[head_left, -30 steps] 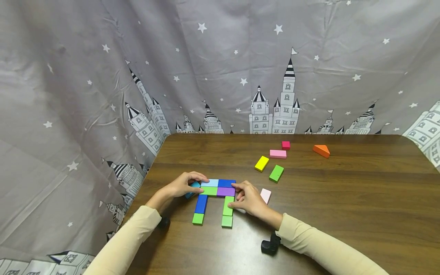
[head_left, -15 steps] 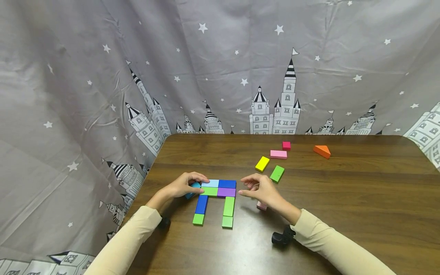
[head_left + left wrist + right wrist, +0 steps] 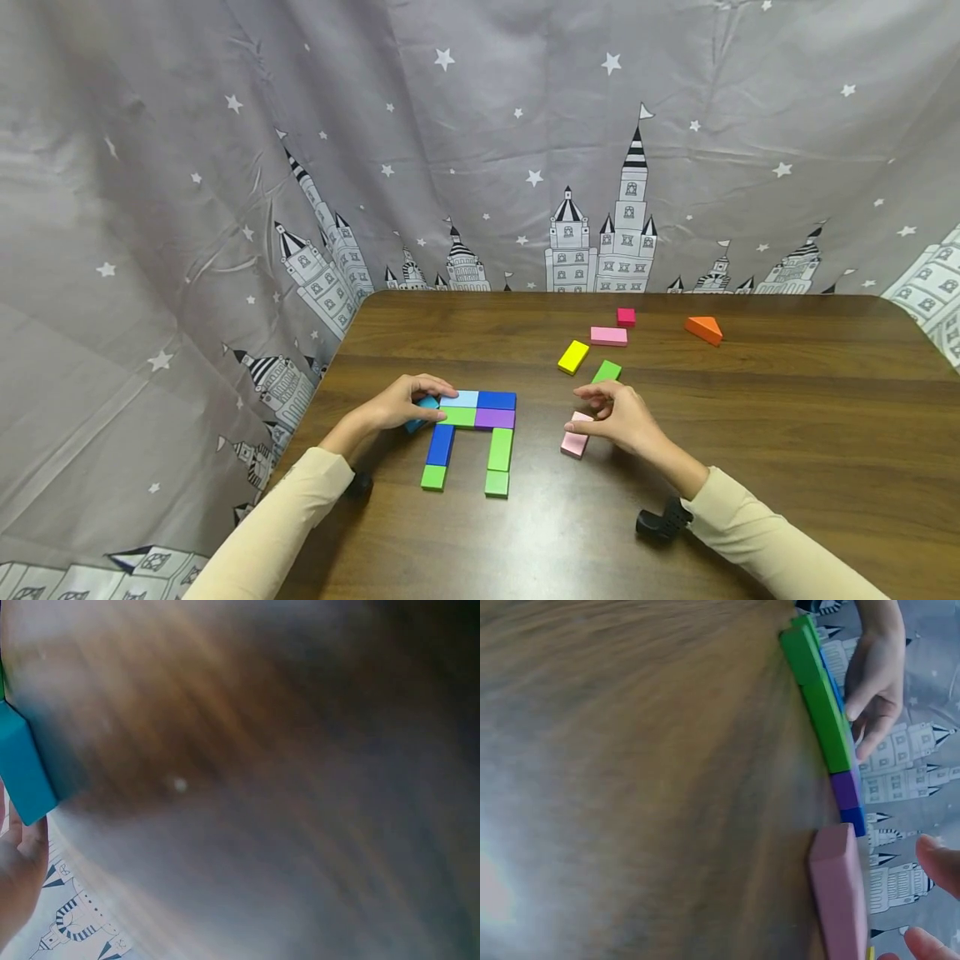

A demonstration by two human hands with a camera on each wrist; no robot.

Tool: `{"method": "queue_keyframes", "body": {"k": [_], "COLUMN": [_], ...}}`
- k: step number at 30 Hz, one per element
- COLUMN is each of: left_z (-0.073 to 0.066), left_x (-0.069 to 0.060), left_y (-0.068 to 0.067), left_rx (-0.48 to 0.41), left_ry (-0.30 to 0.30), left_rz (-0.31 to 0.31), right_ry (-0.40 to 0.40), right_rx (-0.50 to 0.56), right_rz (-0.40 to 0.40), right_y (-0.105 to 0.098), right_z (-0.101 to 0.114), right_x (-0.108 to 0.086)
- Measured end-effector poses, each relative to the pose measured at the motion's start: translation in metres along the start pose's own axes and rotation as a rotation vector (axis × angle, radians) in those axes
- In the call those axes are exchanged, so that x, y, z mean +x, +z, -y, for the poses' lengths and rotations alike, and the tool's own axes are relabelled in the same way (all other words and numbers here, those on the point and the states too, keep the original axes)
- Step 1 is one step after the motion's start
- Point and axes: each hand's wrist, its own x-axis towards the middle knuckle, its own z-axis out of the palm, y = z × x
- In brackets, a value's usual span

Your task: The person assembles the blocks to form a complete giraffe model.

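My left hand rests at the left end of a flat block figure, fingertips touching a light blue block and thumb at a green block. A teal block lies by that hand, partly hidden by it in the head view. Blue and purple blocks complete the two rows. Two legs extend toward me, one blue with a green end, one all green. My right hand is over a pale pink block, its thumb overlapping it; fingers look loose, contact unclear.
Beyond my right hand lie a green block, a yellow block, a pink block and a small red block. An orange triangular block sits farther right. A patterned grey curtain hangs behind the wooden table.
My right hand has left the right side of the block figure and moved right to the pale pink block. The left hand has stayed in place.
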Motion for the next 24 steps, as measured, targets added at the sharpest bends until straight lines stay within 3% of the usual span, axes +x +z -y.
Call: {"method": "queue_keyframes", "body": {"k": [24], "left_z": [-0.003], "left_x": [-0.001], "left_y": [0.0], "left_rx": [-0.023], "left_ry": [-0.03], "left_rz": [0.007], "right_ry": [0.048], "right_rx": [-0.066], "right_rz": [0.08], "right_y": [0.004], "right_z": [-0.009], "right_x": [-0.013]}}
